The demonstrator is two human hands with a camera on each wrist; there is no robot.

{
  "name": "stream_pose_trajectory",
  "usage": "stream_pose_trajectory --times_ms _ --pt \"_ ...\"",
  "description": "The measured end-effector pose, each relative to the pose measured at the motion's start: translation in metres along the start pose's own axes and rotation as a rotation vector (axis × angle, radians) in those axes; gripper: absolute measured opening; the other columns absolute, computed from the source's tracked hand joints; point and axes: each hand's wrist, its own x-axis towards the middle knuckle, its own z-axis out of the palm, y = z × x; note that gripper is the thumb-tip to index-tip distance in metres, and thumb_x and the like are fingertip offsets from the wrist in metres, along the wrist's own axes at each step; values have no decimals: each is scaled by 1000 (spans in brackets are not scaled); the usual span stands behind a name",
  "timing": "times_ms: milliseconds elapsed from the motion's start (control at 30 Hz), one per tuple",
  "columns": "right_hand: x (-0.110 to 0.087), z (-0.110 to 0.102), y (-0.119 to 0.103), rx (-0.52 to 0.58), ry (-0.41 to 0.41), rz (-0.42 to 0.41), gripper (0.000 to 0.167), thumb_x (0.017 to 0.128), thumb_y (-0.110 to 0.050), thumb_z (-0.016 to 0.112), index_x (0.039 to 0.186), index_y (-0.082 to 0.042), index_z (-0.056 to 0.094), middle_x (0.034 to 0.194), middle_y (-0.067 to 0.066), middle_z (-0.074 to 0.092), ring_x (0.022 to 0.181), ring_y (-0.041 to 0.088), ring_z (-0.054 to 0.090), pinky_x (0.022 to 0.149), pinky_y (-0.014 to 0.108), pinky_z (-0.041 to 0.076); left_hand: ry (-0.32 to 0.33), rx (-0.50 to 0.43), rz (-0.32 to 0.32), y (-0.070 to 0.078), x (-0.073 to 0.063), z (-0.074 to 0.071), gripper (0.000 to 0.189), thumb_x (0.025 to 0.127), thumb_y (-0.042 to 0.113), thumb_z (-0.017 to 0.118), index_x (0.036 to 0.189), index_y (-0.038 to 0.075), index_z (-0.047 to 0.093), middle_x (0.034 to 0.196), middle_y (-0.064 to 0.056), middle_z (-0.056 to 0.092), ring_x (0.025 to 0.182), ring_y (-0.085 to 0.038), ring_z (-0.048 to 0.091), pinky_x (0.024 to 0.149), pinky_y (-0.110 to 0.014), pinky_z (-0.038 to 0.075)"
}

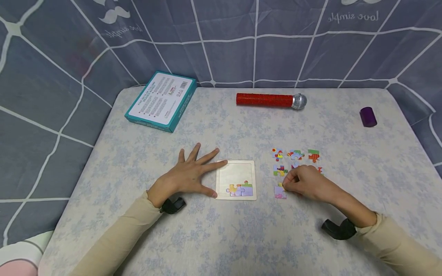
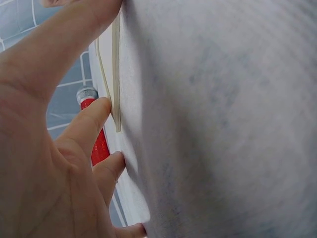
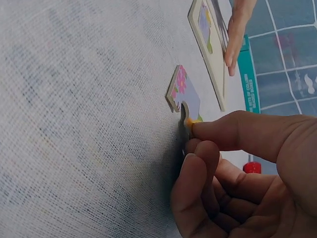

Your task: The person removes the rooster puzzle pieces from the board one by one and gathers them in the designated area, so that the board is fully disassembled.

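Observation:
With fingers spread wide, my left hand (image 1: 188, 176) lies at the left side of a square wooden puzzle tray (image 1: 235, 170); thumb and index fingertip touch its edge. Two joined puzzle pieces (image 1: 239, 190) sit in the tray's lower right part. My right hand (image 1: 307, 184) pinches the edge of a lilac puzzle piece with pink flowers (image 3: 184, 89) between thumb and fingers, right of the tray. In the head view this piece is partly hidden by the fingertips. Several loose puzzle pieces (image 1: 296, 155) lie in rows beyond the right hand, which covers some of them.
A teal box (image 1: 160, 100) lies at the back left of the table. A red microphone (image 1: 266, 100) lies along the back, and a dark purple cylinder (image 1: 368, 117) is at the back right. Grey checked curtain (image 1: 228, 57) hangs behind.

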Motion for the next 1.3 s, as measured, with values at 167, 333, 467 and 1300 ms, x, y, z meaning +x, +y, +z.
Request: stream_pose_trajectory --times_ms 167,333,467,1300 --pt "0 1 -1 -16 10 -4 8 86 -10 64 83 -11 71 59 -4 56 53 10 46 53 25 39 2 -1 2 0 1 0 99 70 75 70 154 42 29 165 7 7 145 -49 -7 101 -81 4" --pt "1 3 -1 -37 24 -7 9 86 -9 63 83 -11 71 59 -4 57 52 10 46 54 25 39 2 -3 5 -1 1 0 99 70 75 70 154 41 30 165 7 7 145 -49 -6 100 -81 5" --pt "1 3 0 -48 26 -13 10 87 -10 63 82 -12 71 62 -5 60 54 10 47 55 25 39 -2 -5 3 -1 1 0 99 70 74 70 154 41 30 165 7 6 145 -49 -7 100 -81 5" --pt "35 42 -48 -39 98 -303 12 85 0 70 93 -6 75 74 -9 61 66 6 53 60 23 47 -5 -29 -5 -1 1 2 97 71 74 70 153 43 30 165 9 5 146 -47 -9 101 -80 2"
